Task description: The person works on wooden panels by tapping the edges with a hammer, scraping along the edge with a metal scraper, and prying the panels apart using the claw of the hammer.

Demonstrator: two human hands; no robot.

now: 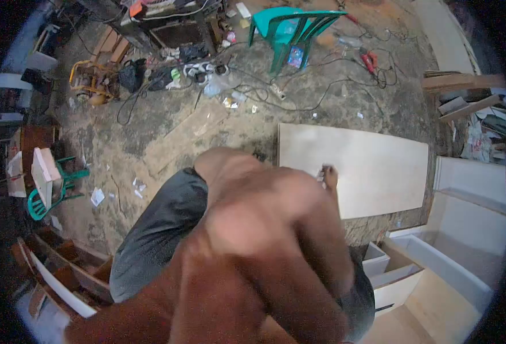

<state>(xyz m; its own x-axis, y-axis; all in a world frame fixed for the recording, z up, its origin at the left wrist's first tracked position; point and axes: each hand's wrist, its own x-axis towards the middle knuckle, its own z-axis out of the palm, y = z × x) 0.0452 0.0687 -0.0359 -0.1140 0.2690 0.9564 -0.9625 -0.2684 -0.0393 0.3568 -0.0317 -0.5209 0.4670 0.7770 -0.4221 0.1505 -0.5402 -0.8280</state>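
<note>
A large, motion-smeared mass of bare skin fills the middle and bottom of the head view, very near the camera. Bent fingers or knuckles [233, 229] seem to show in it, but I cannot tell my left hand from my right, nor see anything held. Behind it are my legs in dark grey cloth [158, 238]. A pale flat board [379, 166] lies on the floor to the right. At its left part, toes or fingertips [329, 175] show over the surface; which they are is unclear.
A green plastic chair [290, 28] stands at the back. Cables [316, 106] and a red power tool [368, 60] lie on the floor. White cabinet parts [465, 229] stand at right, wooden frames [63, 264] at lower left. A yellow-framed machine [92, 83] sits at back left.
</note>
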